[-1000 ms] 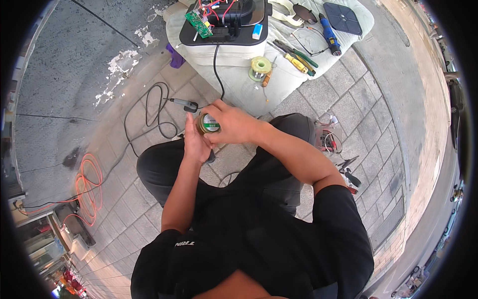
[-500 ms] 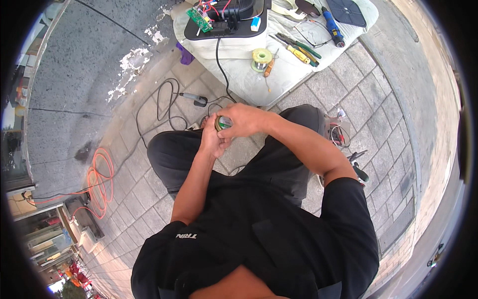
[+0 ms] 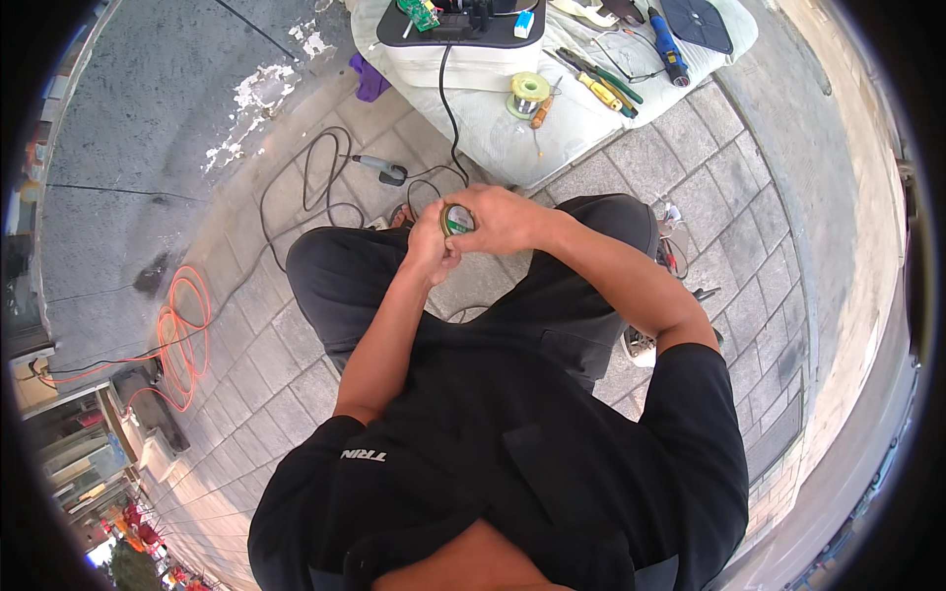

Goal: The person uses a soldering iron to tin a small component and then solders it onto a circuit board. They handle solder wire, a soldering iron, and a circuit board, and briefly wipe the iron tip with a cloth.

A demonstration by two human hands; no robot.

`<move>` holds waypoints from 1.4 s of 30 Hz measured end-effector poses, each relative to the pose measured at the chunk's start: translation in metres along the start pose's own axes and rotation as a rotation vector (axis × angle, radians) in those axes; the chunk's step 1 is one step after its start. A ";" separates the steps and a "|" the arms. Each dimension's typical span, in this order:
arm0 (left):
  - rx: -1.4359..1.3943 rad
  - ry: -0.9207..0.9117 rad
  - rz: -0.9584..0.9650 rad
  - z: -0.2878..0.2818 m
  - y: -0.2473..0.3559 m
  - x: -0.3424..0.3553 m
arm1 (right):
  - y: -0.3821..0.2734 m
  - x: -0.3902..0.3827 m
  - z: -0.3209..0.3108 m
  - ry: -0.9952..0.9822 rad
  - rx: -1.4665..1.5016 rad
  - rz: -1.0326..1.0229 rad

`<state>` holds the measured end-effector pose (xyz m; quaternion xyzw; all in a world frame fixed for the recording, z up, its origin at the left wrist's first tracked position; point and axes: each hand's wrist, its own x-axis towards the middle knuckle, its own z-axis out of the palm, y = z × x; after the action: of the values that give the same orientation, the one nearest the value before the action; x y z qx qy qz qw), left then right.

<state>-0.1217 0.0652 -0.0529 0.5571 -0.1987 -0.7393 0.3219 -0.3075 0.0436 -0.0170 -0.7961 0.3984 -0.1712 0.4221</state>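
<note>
Between my knees, a small round tin (image 3: 457, 223) with a green and white label is held in both hands. My left hand (image 3: 430, 246) is closed round it from the left; my right hand (image 3: 496, 224) grips it from the right. Just beyond them, a grey corded tool with a thin tip (image 3: 376, 164) lies on the paving, among black cables (image 3: 326, 212).
A white padded mat (image 3: 503, 158) bears a white appliance (image 3: 461, 69) with circuit board, a solder spool (image 3: 529, 92), pliers (image 3: 603, 74) and a blue tool (image 3: 666, 47). An orange coiled cord (image 3: 187, 345) lies left. More tools (image 3: 704, 295) are by my right knee.
Both hands have shifted right in the picture with the tin, rising slightly in the last half second. The left fingers have curled more closely round it. The surroundings have shifted with the camera.
</note>
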 end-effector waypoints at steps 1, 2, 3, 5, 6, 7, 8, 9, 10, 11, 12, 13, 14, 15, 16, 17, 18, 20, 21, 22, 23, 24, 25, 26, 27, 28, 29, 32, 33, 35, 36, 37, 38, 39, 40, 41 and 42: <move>0.007 -0.002 0.009 0.000 -0.004 0.003 | -0.001 0.000 0.000 0.010 -0.014 -0.009; 0.014 -0.003 0.018 -0.002 -0.009 0.008 | -0.002 -0.002 0.000 -0.010 -0.033 0.005; 0.026 -0.006 0.025 0.002 -0.009 0.006 | -0.005 -0.004 -0.001 -0.027 -0.050 0.021; -0.034 0.011 -0.008 0.009 -0.008 -0.002 | -0.009 -0.005 -0.003 -0.052 -0.060 0.055; -0.062 0.016 -0.025 0.013 -0.005 -0.006 | -0.010 -0.005 -0.004 -0.058 -0.055 0.075; -0.081 0.018 -0.034 0.013 -0.006 -0.007 | -0.011 -0.005 -0.005 -0.063 -0.050 0.095; -0.101 0.019 -0.044 0.012 -0.008 -0.007 | -0.009 -0.005 -0.001 -0.059 -0.048 0.069; -0.120 0.019 -0.048 0.011 -0.006 -0.006 | -0.008 -0.004 0.002 -0.053 -0.051 0.038; -0.094 -0.007 -0.013 0.008 -0.007 -0.001 | -0.006 -0.003 0.003 -0.047 -0.053 0.007; -0.069 -0.034 0.021 0.003 -0.010 0.005 | -0.002 -0.002 -0.001 -0.067 -0.048 0.013; -0.040 -0.051 0.047 0.000 -0.011 0.004 | -0.003 -0.002 -0.003 -0.089 -0.031 0.020; -0.022 -0.036 0.054 -0.001 -0.012 0.004 | -0.003 -0.002 -0.003 -0.112 -0.014 0.027; -0.004 -0.020 0.060 -0.003 -0.012 0.003 | 0.001 -0.002 0.000 -0.098 0.001 0.010; 0.012 -0.013 0.064 -0.001 -0.012 0.003 | 0.003 -0.002 0.002 -0.084 0.010 0.000; 0.020 -0.006 0.055 -0.001 -0.011 0.004 | 0.005 -0.003 0.004 -0.069 0.019 -0.010; 0.028 0.001 0.046 -0.002 -0.010 0.005 | 0.007 -0.005 0.007 -0.042 0.005 0.019; 0.031 0.010 0.044 -0.001 -0.008 0.007 | 0.002 -0.005 0.008 -0.018 -0.013 0.042; 0.071 0.086 0.028 0.004 -0.009 0.009 | 0.000 -0.006 0.010 0.013 -0.039 0.063; 0.093 0.122 0.020 0.007 -0.010 0.011 | 0.001 -0.007 0.012 0.025 -0.046 0.063; 0.101 0.126 0.014 0.009 -0.010 0.011 | 0.002 -0.008 0.012 0.036 -0.052 0.063; 0.109 0.130 0.007 0.010 -0.011 0.011 | 0.004 -0.009 0.011 0.019 -0.060 0.055; 0.118 0.136 0.001 0.010 -0.012 0.010 | 0.003 -0.010 0.008 0.002 -0.064 0.044; 0.101 0.087 0.006 0.007 -0.015 0.012 | 0.003 -0.010 0.006 -0.014 -0.069 0.033; 0.086 0.038 0.010 0.000 -0.019 0.015 | 0.003 -0.009 0.005 -0.059 -0.047 0.042; 0.070 -0.013 0.013 -0.006 -0.021 0.015 | 0.003 -0.008 0.003 -0.104 -0.023 0.052; 0.075 -0.076 -0.010 -0.014 -0.021 0.015 | 0.003 -0.008 0.002 -0.148 0.001 0.062; 0.079 -0.140 -0.032 -0.024 -0.019 0.015 | 0.002 -0.010 0.000 -0.140 0.041 0.116; 0.017 -0.119 -0.072 -0.043 -0.017 0.012 | -0.002 -0.011 -0.011 -0.079 0.192 0.173; -0.045 -0.131 -0.075 -0.042 -0.017 0.012 | 0.002 -0.009 -0.008 -0.028 0.269 0.133; -0.170 -0.244 -0.079 -0.038 -0.019 0.013 | 0.008 -0.005 -0.008 0.120 0.349 0.034; -0.237 -0.298 -0.057 -0.033 -0.016 0.010 | 0.007 -0.005 -0.019 0.221 0.238 0.024; -0.308 -0.350 -0.033 -0.026 -0.010 0.005 | 0.003 -0.007 -0.038 0.317 0.125 0.009; -0.380 -0.399 -0.006 -0.022 -0.007 0.003 | 0.003 -0.009 -0.054 0.410 0.012 -0.009; -0.460 -0.450 -0.035 -0.024 -0.004 0.004 | 0.006 -0.013 -0.070 0.470 0.127 0.115; -0.474 -0.463 -0.008 -0.026 -0.001 0.005 | 0.013 -0.018 -0.083 0.524 0.246 0.244; -0.489 -0.473 0.020 -0.027 0.004 0.005 | 0.026 -0.022 -0.098 0.531 0.154 0.289; -0.497 -0.486 0.039 -0.027 0.009 0.005 | 0.040 -0.027 -0.110 0.545 0.062 0.342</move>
<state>-0.0946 0.0571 -0.0589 0.2654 -0.0939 -0.8699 0.4049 -0.4112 -0.0072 0.0171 -0.6292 0.6194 -0.3167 0.3467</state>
